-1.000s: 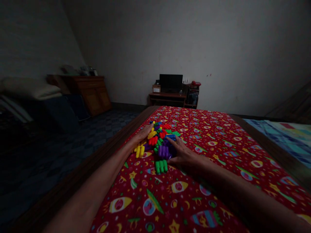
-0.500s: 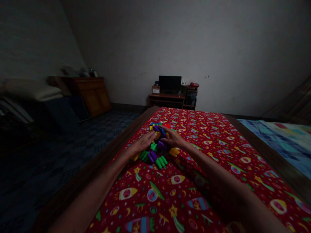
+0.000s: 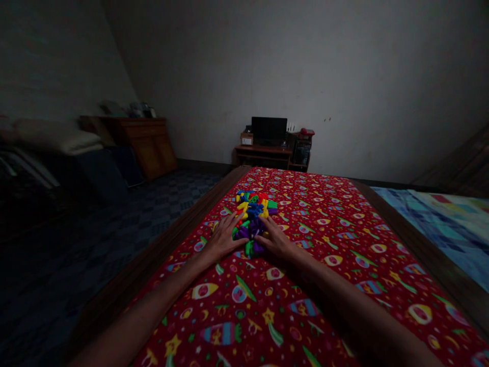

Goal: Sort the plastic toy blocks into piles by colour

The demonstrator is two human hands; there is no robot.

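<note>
A pile of colourful plastic toy blocks (image 3: 255, 209) in blue, yellow, red, green and purple lies on a red patterned cloth (image 3: 328, 300). My left hand (image 3: 222, 238) rests against the near left side of the pile, its fingers spread and the thumb stretched toward the middle. On the opposite side, my right hand (image 3: 278, 239) has its fingers apart against the blocks. Between the two thumbs sit purple blocks (image 3: 242, 233) and a green block (image 3: 249, 248). Both palms cover some of the pieces, and neither hand grips one that I can make out.
The cloth covers a long dark wooden table (image 3: 153, 265). Beyond its far end stands a desk with a black monitor (image 3: 269, 130). A wooden cabinet (image 3: 148, 148) is at the left, and a blue checked sheet (image 3: 431, 219) lies at the right.
Both hands have drawn back toward me, from over the pile to its near sides. Near loose green, purple and yellow blocks are now gathered closer together, and the far blocks are uncovered.
</note>
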